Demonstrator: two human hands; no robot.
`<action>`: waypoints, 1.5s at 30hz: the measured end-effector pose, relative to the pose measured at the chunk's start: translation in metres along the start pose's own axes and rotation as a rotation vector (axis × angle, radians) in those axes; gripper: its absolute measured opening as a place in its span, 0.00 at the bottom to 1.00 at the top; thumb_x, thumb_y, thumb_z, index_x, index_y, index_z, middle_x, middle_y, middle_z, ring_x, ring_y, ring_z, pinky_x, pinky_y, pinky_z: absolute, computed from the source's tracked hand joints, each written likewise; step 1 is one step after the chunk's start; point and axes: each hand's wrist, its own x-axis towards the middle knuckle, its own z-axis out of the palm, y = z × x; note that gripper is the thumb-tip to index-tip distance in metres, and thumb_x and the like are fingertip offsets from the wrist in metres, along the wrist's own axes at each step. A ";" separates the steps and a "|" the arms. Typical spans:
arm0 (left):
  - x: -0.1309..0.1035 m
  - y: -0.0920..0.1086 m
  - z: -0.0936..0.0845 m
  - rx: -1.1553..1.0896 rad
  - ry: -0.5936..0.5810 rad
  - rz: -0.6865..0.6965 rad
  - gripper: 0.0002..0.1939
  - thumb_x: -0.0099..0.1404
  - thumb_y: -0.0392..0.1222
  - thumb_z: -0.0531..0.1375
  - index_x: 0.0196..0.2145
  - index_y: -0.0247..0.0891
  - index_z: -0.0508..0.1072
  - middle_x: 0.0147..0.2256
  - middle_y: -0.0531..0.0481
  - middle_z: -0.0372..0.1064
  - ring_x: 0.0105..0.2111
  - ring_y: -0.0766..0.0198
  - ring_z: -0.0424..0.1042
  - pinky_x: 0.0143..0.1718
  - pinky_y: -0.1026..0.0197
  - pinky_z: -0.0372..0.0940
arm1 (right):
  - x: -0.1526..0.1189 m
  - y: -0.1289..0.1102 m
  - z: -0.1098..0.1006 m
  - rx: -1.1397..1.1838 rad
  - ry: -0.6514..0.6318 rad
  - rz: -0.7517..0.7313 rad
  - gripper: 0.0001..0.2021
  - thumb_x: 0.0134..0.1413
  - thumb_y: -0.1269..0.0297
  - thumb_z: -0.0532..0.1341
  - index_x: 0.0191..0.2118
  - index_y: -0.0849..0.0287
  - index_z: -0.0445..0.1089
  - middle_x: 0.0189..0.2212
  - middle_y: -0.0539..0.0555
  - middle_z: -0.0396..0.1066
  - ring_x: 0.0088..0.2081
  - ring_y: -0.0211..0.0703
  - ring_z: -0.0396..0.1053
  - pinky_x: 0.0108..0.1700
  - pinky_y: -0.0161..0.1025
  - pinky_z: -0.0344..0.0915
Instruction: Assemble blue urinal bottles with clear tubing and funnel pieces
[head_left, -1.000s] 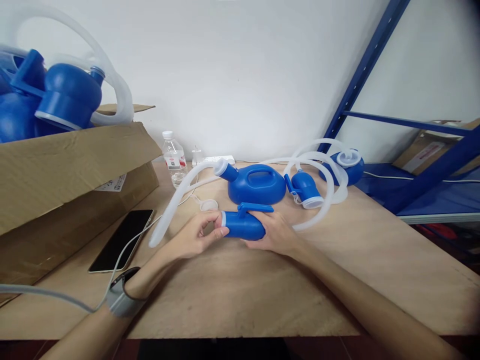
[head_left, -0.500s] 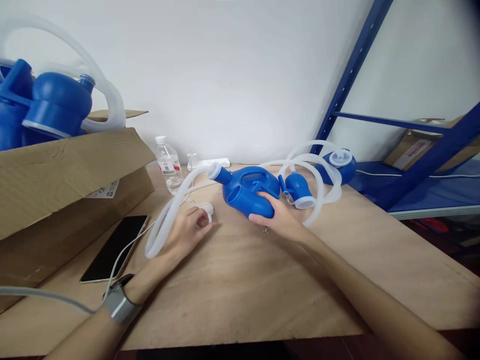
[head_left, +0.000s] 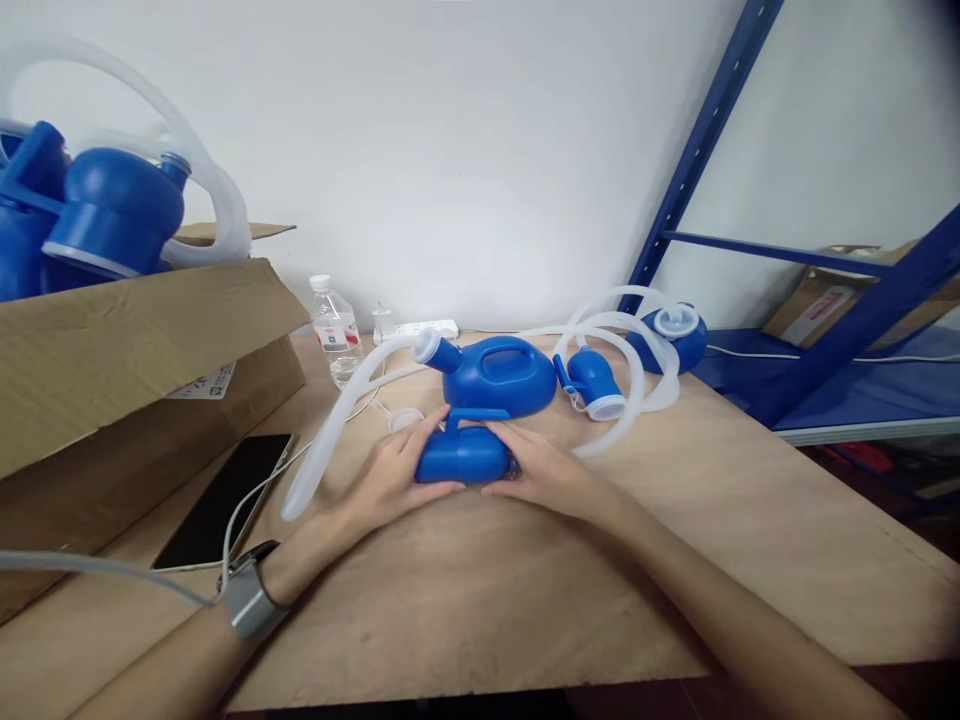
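At lower left, a black flat phone [head_left: 225, 500] lies beside the open brown cardboard box [head_left: 142, 360]. My left hand [head_left: 397, 465] and right hand [head_left: 544, 470] curl around opposite ends of a blue plastic handled piece [head_left: 461, 455], centre frame; it looks light, stiff and slick, best held by body or handle.

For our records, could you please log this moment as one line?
left hand: holds small blue bottle | right hand: holds same bottle | behind: blue jug | to the left: phone, water bottle, carton
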 end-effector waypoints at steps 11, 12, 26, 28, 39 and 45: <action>-0.009 -0.006 -0.011 0.201 0.164 0.251 0.31 0.69 0.53 0.62 0.67 0.47 0.62 0.54 0.40 0.71 0.52 0.51 0.74 0.52 0.49 0.73 | 0.005 0.001 -0.008 0.033 -0.096 0.082 0.15 0.61 0.54 0.66 0.50 0.54 0.75 0.46 0.56 0.80 0.45 0.53 0.78 0.46 0.46 0.71; -0.010 -0.006 -0.010 0.230 0.176 0.300 0.29 0.70 0.52 0.62 0.66 0.46 0.64 0.53 0.40 0.72 0.52 0.51 0.75 0.51 0.49 0.73 | 0.005 0.000 -0.010 0.103 -0.136 0.094 0.15 0.60 0.56 0.67 0.51 0.53 0.75 0.47 0.54 0.80 0.46 0.52 0.78 0.46 0.44 0.71; -0.008 0.003 -0.014 0.376 0.248 0.488 0.23 0.68 0.49 0.65 0.57 0.40 0.72 0.48 0.39 0.74 0.43 0.55 0.77 0.41 0.55 0.76 | 0.008 0.004 0.001 0.248 -0.144 0.129 0.14 0.59 0.65 0.65 0.50 0.53 0.77 0.46 0.55 0.80 0.50 0.55 0.76 0.52 0.48 0.70; -0.010 0.003 -0.015 0.359 0.243 0.440 0.26 0.67 0.51 0.65 0.59 0.42 0.71 0.48 0.40 0.75 0.44 0.55 0.78 0.42 0.55 0.77 | 0.006 0.004 0.002 0.155 -0.088 0.089 0.14 0.59 0.66 0.65 0.51 0.53 0.77 0.48 0.56 0.79 0.51 0.55 0.75 0.54 0.50 0.68; -0.008 0.007 -0.017 0.142 0.294 0.066 0.30 0.61 0.58 0.68 0.57 0.43 0.73 0.47 0.43 0.79 0.43 0.52 0.80 0.47 0.51 0.77 | 0.002 0.006 -0.005 -0.295 0.072 -0.120 0.07 0.64 0.72 0.58 0.43 0.59 0.73 0.38 0.57 0.78 0.40 0.48 0.71 0.40 0.43 0.56; -0.003 0.018 -0.019 -0.036 0.236 -0.223 0.26 0.60 0.60 0.67 0.50 0.42 0.76 0.47 0.45 0.80 0.44 0.50 0.80 0.44 0.51 0.76 | 0.001 0.006 -0.005 -0.442 0.303 -0.218 0.11 0.64 0.76 0.54 0.43 0.59 0.73 0.37 0.56 0.79 0.37 0.47 0.69 0.37 0.44 0.53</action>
